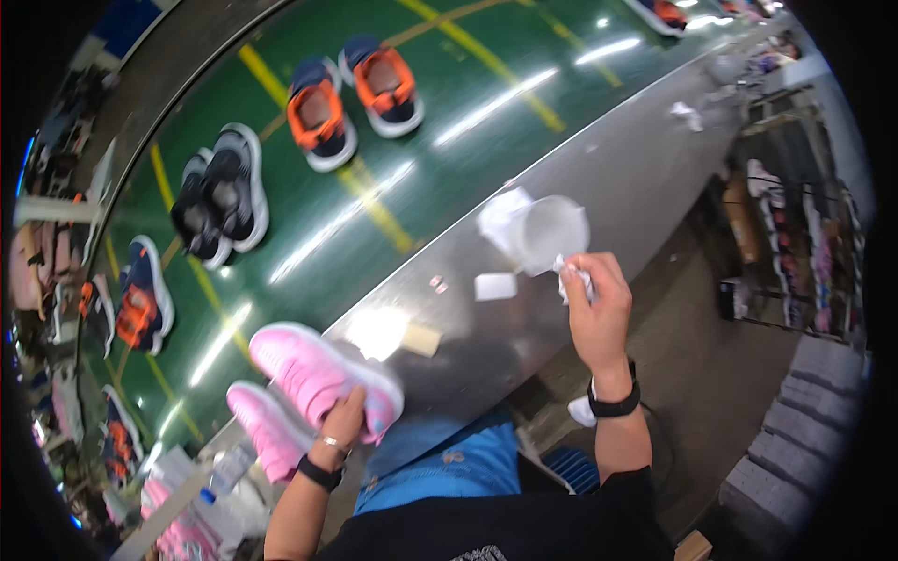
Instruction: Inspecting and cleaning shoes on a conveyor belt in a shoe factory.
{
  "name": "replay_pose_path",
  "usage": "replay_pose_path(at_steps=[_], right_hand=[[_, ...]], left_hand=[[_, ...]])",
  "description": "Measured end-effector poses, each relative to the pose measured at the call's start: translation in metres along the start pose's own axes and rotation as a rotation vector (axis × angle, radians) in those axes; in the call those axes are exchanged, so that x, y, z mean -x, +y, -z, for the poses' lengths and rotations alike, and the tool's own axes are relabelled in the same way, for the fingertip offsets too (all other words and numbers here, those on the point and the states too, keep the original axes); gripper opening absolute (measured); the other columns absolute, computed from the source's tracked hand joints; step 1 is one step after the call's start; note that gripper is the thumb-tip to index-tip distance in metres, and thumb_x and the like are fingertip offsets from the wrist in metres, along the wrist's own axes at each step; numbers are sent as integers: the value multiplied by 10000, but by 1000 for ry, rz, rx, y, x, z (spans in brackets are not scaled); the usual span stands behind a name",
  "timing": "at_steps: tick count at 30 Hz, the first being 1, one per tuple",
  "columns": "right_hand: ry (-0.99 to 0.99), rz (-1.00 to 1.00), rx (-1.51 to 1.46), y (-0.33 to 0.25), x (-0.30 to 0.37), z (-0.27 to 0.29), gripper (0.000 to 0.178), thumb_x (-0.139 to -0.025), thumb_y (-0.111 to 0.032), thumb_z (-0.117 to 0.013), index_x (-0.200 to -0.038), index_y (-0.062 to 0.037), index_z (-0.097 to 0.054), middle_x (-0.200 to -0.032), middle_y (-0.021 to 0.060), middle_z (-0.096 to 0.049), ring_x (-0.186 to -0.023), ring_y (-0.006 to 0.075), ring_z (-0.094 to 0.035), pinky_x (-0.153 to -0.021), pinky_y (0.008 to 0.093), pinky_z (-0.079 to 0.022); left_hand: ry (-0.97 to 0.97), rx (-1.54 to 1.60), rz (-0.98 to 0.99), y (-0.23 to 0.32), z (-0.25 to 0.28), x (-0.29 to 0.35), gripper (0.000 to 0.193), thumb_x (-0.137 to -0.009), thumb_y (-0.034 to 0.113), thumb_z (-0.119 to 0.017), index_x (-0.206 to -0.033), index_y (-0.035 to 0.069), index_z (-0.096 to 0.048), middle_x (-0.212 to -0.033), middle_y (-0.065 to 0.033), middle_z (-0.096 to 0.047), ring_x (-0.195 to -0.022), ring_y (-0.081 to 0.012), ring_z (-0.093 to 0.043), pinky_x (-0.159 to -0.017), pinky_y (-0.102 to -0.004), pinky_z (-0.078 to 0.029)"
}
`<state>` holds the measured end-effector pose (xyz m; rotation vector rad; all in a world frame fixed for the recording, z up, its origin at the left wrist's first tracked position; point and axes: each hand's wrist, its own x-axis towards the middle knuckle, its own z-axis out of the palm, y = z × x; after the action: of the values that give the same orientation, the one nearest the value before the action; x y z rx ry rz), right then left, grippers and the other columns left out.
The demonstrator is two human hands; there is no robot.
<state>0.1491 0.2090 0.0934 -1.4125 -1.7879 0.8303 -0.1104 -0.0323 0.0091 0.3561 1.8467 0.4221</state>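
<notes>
My left hand [343, 421] is closed round the heel end of a pink sneaker [313, 367] with a white sole, its toe pointing to the far left. A second pink sneaker [267, 425] lies just left of it. Off to the right, my right hand [601, 299] pinches a crumpled white cloth or tissue [564, 277] between thumb and fingers. That hand is beside a round whitish tub [554, 234], and white paper [502, 217] lies against the tub's left side. On the metal ledge between my hands are a white block [496, 286] and a beige block [422, 339].
A green conveyor belt [309, 220] with yellow lines carries orange-and-navy sneakers [382, 86] and black-and-grey sneakers [223, 194]. The metal ledge [645, 140] runs along its near side. At right stand a shoe rack [795, 215] and stacked grey boxes [786, 449]. A bottle [227, 470] is at lower left.
</notes>
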Motion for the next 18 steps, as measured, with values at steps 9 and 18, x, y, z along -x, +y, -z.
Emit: replay_pose_path(at_steps=[9, 18], right_hand=[[-268, 147, 644, 51, -57, 9, 34, -725, -112, -624, -729, -79, -634, -756, 73, -550, -804, 254, -496, -731, 382, -341], [-281, 222, 750, 51, -58, 1, 37, -727, -99, -624, -724, -70, -647, -769, 56, -562, -798, 242, -482, -745, 374, -323]], left_hand=[[-54, -36, -80, 19, -7, 7, 505, -881, 345, -373, -960, -125, -541, -964, -218, -578, -953, -292, -522, -889, -313, -346], [16, -183, -297, -3, -4, -5, 426, -855, 319, -408, -799, -71, -569, -769, -141, -573, -773, -213, -521, -758, -316, -391]])
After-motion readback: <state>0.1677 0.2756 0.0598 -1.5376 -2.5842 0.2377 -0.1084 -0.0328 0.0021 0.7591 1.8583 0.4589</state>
